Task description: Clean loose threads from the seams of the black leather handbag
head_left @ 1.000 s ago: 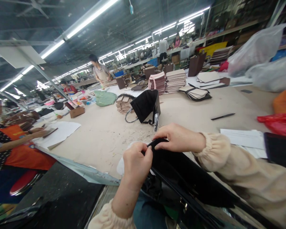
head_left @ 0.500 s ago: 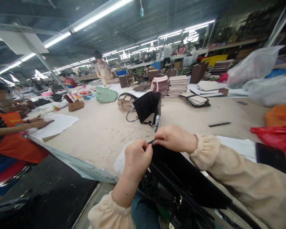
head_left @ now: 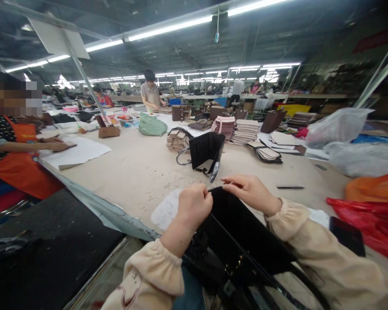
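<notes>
A black handbag (head_left: 245, 226) with small gold-coloured metal fittings leans in front of me at the table's near edge, its top tilted away. My left hand (head_left: 194, 206) is closed at the bag's far upper corner, thumb against the curled fingers; the pinched edge is mostly hidden. Just right of it, my right hand (head_left: 250, 193) lies over the rim with fingers stretched out and the thumb apart from them. Beyond both hands stands a second black bag (head_left: 207, 150), gaping, with a wrapped handle.
On the beige table (head_left: 132, 168) lie stacked brown pieces (head_left: 244, 131), a green plastic bag (head_left: 151, 124) and a dark, slim tool (head_left: 290, 187). Red plastic (head_left: 368, 224) and a dark phone-like slab (head_left: 346, 237) are at right. A co-worker in an orange apron (head_left: 27, 168) sits at left.
My right hand has loosened from its pinch and stretched its fingers, moving slightly right of my left hand. The dark strip between the hands no longer shows. The camera view has levelled.
</notes>
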A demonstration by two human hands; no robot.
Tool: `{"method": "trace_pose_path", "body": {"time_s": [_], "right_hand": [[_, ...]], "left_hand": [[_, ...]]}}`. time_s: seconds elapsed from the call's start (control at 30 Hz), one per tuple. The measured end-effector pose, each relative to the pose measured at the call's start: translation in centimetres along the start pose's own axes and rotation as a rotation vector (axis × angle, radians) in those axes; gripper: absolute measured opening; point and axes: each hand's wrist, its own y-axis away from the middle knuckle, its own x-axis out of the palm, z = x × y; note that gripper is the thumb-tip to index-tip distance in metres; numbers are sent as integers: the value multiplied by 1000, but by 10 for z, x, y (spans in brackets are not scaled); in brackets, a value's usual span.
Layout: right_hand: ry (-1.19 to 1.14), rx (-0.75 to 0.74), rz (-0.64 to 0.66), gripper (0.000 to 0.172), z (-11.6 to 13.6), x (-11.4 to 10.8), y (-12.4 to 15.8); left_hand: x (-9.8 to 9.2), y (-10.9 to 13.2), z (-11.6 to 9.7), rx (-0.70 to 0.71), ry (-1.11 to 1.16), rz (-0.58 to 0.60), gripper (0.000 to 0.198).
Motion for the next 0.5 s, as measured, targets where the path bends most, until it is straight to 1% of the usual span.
{"method": "trace_pose_path", "body": {"time_s": [0.07,0.13,0.3,0.4,0.5], "right_hand": [[101,-110,61,28,9,3,-4],[167,-155,122,25,14,6,-9],[346,-176,215,23,18,10,-20],[442,-188,218,26,24,12,-20],[492,-169,210,27,34,13,-15]], "left_hand": [[0,1,0,1,1,0,17],[0,1,1,-1,7,-1,17],[2,3,5,-2,31,-17,15],[2,5,10,8,59,-25,15],[-3,7,14,43,105,1,16]]}}
